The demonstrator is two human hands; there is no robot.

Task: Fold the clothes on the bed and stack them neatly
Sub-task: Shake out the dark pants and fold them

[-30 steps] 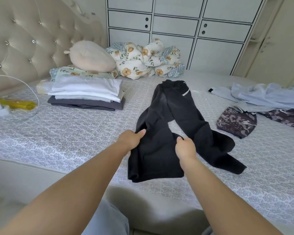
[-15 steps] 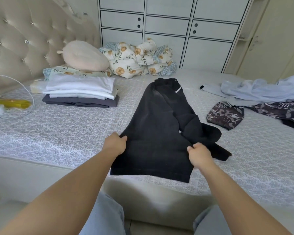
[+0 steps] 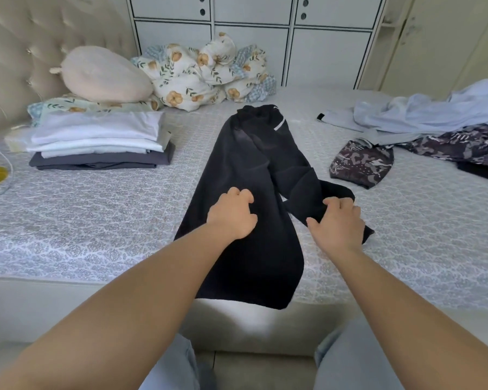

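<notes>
Hands on black pants [image 3: 245,175], spread lengthwise on bed [image 3: 102,220]. L hand [image 3: 233,213] curled, resting on near leg, grip unclear. R hand [image 3: 337,223] fingers bent, gripping bunched second leg. Folded stack [image 3: 99,142] far left of L hand. Unfolded clothes [image 3: 423,128] far right of R hand.

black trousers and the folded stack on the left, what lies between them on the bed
In the head view, only bare patterned bedspread lies between the black trousers and the folded stack; nothing sits there.
</notes>
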